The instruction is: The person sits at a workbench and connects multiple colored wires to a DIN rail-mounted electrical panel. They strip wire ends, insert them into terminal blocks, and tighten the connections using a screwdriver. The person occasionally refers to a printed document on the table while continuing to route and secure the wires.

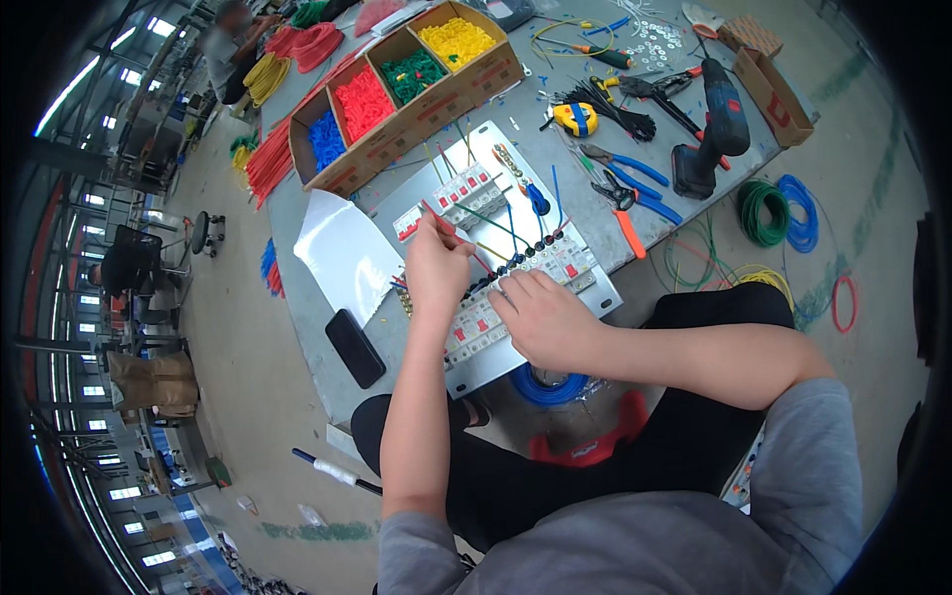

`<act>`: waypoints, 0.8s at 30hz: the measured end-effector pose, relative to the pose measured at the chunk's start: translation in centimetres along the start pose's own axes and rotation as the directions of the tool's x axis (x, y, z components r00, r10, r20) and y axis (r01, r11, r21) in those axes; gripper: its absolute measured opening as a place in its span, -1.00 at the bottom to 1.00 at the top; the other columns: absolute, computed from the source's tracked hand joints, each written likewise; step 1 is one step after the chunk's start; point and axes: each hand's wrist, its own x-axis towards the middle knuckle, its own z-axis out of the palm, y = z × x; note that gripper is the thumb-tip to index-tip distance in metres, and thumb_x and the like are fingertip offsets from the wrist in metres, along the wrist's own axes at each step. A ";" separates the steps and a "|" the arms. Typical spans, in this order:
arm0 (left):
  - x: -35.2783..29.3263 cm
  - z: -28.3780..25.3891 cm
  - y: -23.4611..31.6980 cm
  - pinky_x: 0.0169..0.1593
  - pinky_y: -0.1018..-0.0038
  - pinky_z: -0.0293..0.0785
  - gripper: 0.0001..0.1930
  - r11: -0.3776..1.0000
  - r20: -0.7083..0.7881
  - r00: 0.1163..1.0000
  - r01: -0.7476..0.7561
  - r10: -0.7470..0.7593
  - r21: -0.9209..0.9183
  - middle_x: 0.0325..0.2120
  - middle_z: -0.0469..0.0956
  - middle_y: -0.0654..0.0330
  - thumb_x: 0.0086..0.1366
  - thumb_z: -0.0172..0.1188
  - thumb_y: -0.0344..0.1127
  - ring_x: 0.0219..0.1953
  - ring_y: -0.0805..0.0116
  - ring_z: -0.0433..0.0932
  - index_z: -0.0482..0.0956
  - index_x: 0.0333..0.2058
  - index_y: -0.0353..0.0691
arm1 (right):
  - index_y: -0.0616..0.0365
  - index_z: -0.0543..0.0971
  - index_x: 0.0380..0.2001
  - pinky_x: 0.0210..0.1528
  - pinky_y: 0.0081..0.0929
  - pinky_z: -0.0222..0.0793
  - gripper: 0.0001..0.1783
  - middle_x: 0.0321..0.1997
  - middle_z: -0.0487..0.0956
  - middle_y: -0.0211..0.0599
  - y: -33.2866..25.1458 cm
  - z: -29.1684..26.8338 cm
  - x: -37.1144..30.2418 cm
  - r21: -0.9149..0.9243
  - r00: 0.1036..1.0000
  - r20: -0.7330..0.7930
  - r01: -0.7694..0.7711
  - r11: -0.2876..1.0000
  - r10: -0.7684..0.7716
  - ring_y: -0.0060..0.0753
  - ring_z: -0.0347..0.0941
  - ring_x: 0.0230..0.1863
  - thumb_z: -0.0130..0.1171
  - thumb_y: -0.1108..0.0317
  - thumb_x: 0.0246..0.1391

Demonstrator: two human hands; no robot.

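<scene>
A white metal mounting plate [484,139] lies tilted across the near part of the workbench, carrying rows of circuit breakers and short coloured wires. My left hand [439,266] is closed in a pinch on a slim red piece [437,220], beside the upper row of breakers [470,188]; whether it is a wire or a tool is unclear. My right hand [547,315] rests with curled fingers over the lower row of breakers [572,266]; its fingertips' contents are hidden. Black-ended wires [529,252] stick up between the rows.
A divided cardboard box [382,139] holds blue, red, green and yellow caps. Rightward lie a tape measure [575,119], pliers [635,177] and a cordless drill [716,129]. A phone [355,349] and white sheet [342,253] lie left. Wire coils [763,212] are on the floor.
</scene>
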 end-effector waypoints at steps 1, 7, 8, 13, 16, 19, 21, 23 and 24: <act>0.0 0.1 -0.3 -0.23 0.22 0.62 -0.65 1.000 -0.017 1.000 -0.022 0.022 -0.006 -0.44 0.73 0.05 0.18 0.54 -0.57 -0.36 0.10 0.75 0.49 -0.20 -0.30 | 0.37 0.61 0.02 0.16 -0.26 0.46 -0.62 -0.06 0.58 -0.08 0.0 0.1 -0.1 -0.023 1.000 -0.028 -0.002 1.000 0.001 -0.10 0.53 0.02 0.20 0.40 0.16; -0.6 0.9 -1.5 -0.29 0.39 0.62 -0.68 0.987 -0.091 0.983 -0.160 0.160 0.002 -0.45 0.76 0.09 0.23 0.52 -0.62 -0.43 0.35 0.74 0.52 -0.20 -0.31 | 0.38 0.61 0.07 0.18 -0.27 0.45 -0.58 -0.05 0.59 -0.11 0.4 0.2 -0.3 -0.067 0.999 -0.018 0.036 0.997 -0.037 -0.14 0.53 0.03 0.20 0.41 0.16; -0.5 0.7 -1.3 -0.29 0.36 0.63 -0.72 0.991 -0.076 0.990 -0.127 0.123 -0.051 -0.44 0.76 0.07 0.26 0.50 -0.60 -0.43 0.32 0.74 0.54 -0.19 -0.33 | 0.38 0.61 0.07 0.18 -0.27 0.45 -0.58 -0.05 0.59 -0.12 0.5 0.1 -0.3 -0.056 0.999 -0.015 0.034 0.998 -0.035 -0.14 0.53 0.03 0.21 0.41 0.15; 0.7 -0.1 -1.9 -0.32 0.35 0.62 -0.88 0.917 -0.015 0.998 0.043 -0.054 -0.396 -0.40 0.79 0.03 0.45 0.39 -0.51 -0.42 0.39 0.73 0.66 -0.12 -0.41 | 0.37 0.62 0.06 0.18 -0.29 0.46 -0.58 -0.04 0.60 -0.14 0.6 -0.5 0.0 0.000 1.000 0.021 0.021 1.000 -0.021 -0.17 0.53 0.04 0.23 0.42 0.13; 1.1 0.0 -1.8 -0.33 0.36 0.59 -0.81 0.971 -0.071 0.997 0.019 -0.037 -0.240 -0.41 0.79 0.09 0.52 0.37 -0.40 -0.44 0.36 0.71 0.70 -0.04 -0.41 | 0.35 0.62 0.03 0.19 -0.31 0.46 -0.60 -0.04 0.60 -0.15 0.5 -0.4 0.3 -0.024 0.999 0.005 0.046 0.999 -0.046 -0.18 0.53 0.04 0.24 0.41 0.12; 0.5 -0.7 -0.2 -0.28 0.26 0.58 -0.74 0.998 -0.117 0.991 -0.060 0.064 0.035 -0.39 0.77 0.10 0.50 0.41 -0.31 -0.41 0.22 0.70 0.71 -0.01 -0.40 | 0.33 0.65 -0.06 0.18 -0.23 0.51 -0.68 -0.01 0.60 -0.09 0.9 -0.9 0.6 0.027 0.993 0.109 0.034 0.999 -0.037 -0.07 0.56 0.06 0.26 0.39 0.15; -0.5 -1.7 1.5 -0.20 0.26 0.57 -0.71 0.972 -0.205 0.956 -0.179 0.208 0.150 -0.35 0.73 0.12 0.50 0.43 -0.26 -0.33 0.20 0.67 0.71 0.01 -0.37 | 0.28 0.68 -0.12 0.09 -0.16 0.56 -0.76 -0.07 0.65 -0.06 2.0 -1.5 0.5 0.216 0.994 0.113 -0.024 0.976 -0.001 -0.02 0.63 0.00 0.25 0.37 0.20; -2.2 -3.1 1.9 -0.12 0.30 0.54 -0.69 0.919 -0.367 0.844 -0.339 0.391 0.202 -0.29 0.68 0.13 0.50 0.45 -0.21 -0.23 0.23 0.62 0.71 0.03 -0.33 | 0.23 0.70 -0.18 0.00 -0.11 0.60 -0.81 -0.16 0.69 -0.05 3.4 -3.3 1.0 0.373 0.976 0.210 -0.141 0.917 0.064 0.02 0.69 -0.08 0.24 0.35 0.26; -3.2 -3.9 2.1 -0.10 0.28 0.51 -0.69 0.917 -0.406 0.823 -0.349 0.399 0.194 -0.27 0.63 0.12 0.51 0.44 -0.20 -0.18 0.21 0.57 0.70 0.02 -0.33 | 0.21 0.72 -0.20 -0.05 -0.09 0.61 -0.82 -0.22 0.71 -0.06 4.4 -6.0 2.1 0.425 0.947 0.305 -0.232 0.875 0.104 0.02 0.71 -0.13 0.24 0.33 0.28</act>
